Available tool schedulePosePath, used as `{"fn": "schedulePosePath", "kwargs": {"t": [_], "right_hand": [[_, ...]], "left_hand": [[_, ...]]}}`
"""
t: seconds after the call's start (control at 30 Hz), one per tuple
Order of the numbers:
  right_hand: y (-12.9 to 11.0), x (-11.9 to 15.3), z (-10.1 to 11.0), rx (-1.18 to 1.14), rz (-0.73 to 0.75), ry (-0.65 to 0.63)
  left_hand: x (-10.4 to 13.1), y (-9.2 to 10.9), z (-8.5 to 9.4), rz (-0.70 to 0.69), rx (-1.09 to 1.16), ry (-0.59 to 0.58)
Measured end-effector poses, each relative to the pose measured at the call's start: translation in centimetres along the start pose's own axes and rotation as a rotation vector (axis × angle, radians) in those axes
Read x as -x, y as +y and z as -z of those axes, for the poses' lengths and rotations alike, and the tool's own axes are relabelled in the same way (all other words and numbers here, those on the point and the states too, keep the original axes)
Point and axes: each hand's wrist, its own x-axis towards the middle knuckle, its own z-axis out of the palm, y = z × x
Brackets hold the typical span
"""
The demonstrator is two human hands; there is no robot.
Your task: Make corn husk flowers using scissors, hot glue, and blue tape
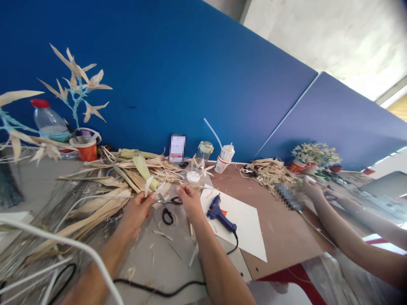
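Observation:
My left hand [139, 208] is closed in a pinch, and a pale strip of corn husk [148, 185] rises from its fingertips. My right hand [190, 201] is closed too, thumb and fingers together; what it holds, if anything, is too small to make out. Between the hands, scissors [167, 216] with black handles lie on the grey tabletop. Just beyond stands a small husk flower [206, 170] by a round white base [193, 176]. To the right of my right hand, a blue glue gun [221, 215] rests on a white sheet [249, 228].
Dried corn husks [104, 199] and thin wires cover the left side. A red paper cup [85, 148], a bottle [51, 120], a phone [177, 148] and a white cup [223, 161] stand along the blue partition. At right, a co-worker's hands [313, 190] are over the table.

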Motion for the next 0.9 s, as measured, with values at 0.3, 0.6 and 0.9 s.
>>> {"fn": "schedulePosePath", "kwargs": {"t": [0.3, 0.6, 0.9], "right_hand": [[0.5, -0.5, 1.8, 1.141, -0.088, -0.005], [0.9, -0.8, 2.0, 1.194, -0.123, -0.038], [0.3, -1.3, 2.4, 0.488, -0.06, 0.197]], "left_hand": [[-0.2, -0.2, 0.0, -0.077, -0.142, 0.005], [0.0, -0.8, -0.5, 0.006, -0.082, -0.099], [0.1, -0.6, -0.4, 0.019, -0.032, -0.114]]}}
